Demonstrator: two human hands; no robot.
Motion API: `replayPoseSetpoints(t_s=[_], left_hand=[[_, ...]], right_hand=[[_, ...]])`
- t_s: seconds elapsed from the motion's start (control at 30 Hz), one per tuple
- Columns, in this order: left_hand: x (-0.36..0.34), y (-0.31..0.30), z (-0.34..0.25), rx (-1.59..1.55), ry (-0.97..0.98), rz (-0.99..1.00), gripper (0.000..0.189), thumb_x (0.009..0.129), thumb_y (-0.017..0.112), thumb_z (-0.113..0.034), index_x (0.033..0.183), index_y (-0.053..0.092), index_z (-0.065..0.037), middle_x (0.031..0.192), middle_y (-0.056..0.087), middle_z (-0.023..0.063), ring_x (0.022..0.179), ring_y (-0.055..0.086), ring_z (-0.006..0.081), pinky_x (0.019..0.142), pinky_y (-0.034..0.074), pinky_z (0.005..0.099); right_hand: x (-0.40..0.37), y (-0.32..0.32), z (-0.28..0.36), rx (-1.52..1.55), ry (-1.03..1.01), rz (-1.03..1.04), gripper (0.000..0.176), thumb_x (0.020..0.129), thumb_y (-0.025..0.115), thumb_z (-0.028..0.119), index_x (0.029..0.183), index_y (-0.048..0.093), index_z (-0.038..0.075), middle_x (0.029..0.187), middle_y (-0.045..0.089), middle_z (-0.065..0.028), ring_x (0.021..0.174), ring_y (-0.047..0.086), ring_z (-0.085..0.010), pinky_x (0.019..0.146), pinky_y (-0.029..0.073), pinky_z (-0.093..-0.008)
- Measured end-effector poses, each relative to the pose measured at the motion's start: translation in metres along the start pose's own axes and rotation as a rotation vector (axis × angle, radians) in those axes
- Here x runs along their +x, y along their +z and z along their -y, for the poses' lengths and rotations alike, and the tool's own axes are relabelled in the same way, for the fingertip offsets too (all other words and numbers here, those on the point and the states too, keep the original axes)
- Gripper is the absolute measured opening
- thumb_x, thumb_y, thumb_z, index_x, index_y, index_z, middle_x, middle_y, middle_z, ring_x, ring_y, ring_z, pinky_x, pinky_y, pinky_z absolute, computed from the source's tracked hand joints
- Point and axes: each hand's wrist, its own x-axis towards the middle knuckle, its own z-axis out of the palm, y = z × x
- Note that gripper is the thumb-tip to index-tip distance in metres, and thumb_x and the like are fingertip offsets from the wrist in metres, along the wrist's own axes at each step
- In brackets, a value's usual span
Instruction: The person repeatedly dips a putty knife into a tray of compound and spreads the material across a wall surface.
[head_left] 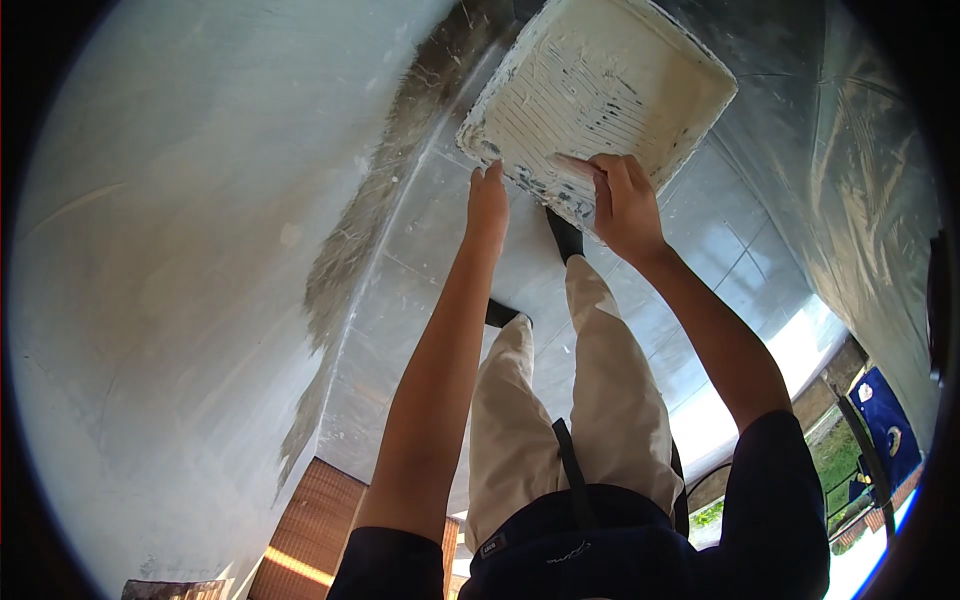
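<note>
A white paint tray (600, 80), ribbed and smeared with white paint, lies on the floor ahead of my feet. My right hand (625, 205) grips its near rim, thumb on the inside and fingers curled over the edge. My left hand (487, 205) is stretched out flat, fingers together, with its tips touching the tray's near left corner; it holds nothing that I can see. Both bare arms reach down past my legs in beige trousers (590, 400) and black socks (565, 235).
A white-painted wall (200, 250) fills the left, with a rough grey strip (350, 250) along its base. The floor is glossy pale tile (420, 300). Plastic sheeting (860, 150) covers the right side. A doorway at lower right shows greenery and a blue object (885, 425). Brown slatted wood (310, 530) is at the bottom.
</note>
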Motion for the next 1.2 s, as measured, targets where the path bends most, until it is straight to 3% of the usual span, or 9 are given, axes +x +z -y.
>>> replayPoseSetpoints(t_s=[0.07,0.17,0.33,0.7,0.87,1.2], left_hand=[[-0.01,-0.001,-0.009,-0.046,-0.002,0.052,0.069,0.098,0.041,-0.047,0.149,0.031,-0.003,0.148,0.042,0.0188,0.134,0.044,0.0292,0.108,0.031,0.0447],[-0.025,0.003,-0.023,-0.106,-0.012,0.067,0.068,0.098,0.042,-0.047,0.149,0.031,-0.003,0.147,0.043,0.0181,0.134,0.044,0.0278,0.107,0.034,0.0432],[-0.03,0.012,-0.022,-0.169,-0.044,0.059,0.067,0.098,0.045,-0.045,0.149,0.029,-0.004,0.15,0.038,0.0171,0.133,0.045,0.0286,0.105,0.037,0.0428],[-0.036,0.032,-0.015,-0.309,-0.04,0.045,0.068,0.098,0.049,-0.041,0.151,0.022,-0.008,0.152,0.032,0.0145,0.138,0.036,0.033,0.109,0.036,0.0442],[-0.044,0.037,-0.018,-0.351,-0.018,0.072,0.07,0.097,0.05,-0.039,0.152,0.019,-0.009,0.153,0.029,0.0163,0.14,0.032,0.0343,0.11,0.035,0.0436],[-0.036,0.047,-0.006,-0.403,-0.038,0.026,0.068,0.099,0.044,-0.045,0.153,0.017,-0.015,0.154,0.027,0.0136,0.143,0.026,0.0358,0.112,0.029,0.0468]], right_hand=[[0.008,0.005,-0.002,0.104,0.251,-0.199,0.027,0.085,0.055,-0.007,0.11,0.055,0.004,0.093,0.063,-0.0197,0.088,0.063,-0.0411,0.079,0.051,-0.0486],[0.021,0.005,-0.025,0.049,0.264,-0.289,0.03,0.086,0.054,-0.006,0.115,0.053,0.002,0.095,0.064,-0.0229,0.087,0.064,-0.0437,0.073,0.051,-0.0494],[0.054,-0.019,-0.052,-0.044,0.402,-0.319,0.033,0.085,0.056,-0.002,0.116,0.058,0.007,0.095,0.07,-0.0206,0.092,0.068,-0.0396,0.08,0.054,-0.0457],[0.105,-0.054,-0.135,-0.184,0.393,-0.274,0.032,0.087,0.055,0.007,0.119,0.061,0.013,0.102,0.07,-0.0202,0.096,0.066,-0.0405,0.085,0.053,-0.0476],[0.11,-0.059,-0.151,-0.229,0.373,-0.244,0.038,0.089,0.058,0.01,0.126,0.06,0.018,0.108,0.07,-0.0169,0.102,0.065,-0.0393,0.09,0.051,-0.0463],[0.117,-0.05,-0.153,-0.197,0.336,-0.241,0.036,0.089,0.057,0.009,0.124,0.062,0.016,0.108,0.07,-0.0175,0.101,0.064,-0.0401,0.089,0.052,-0.0464]])
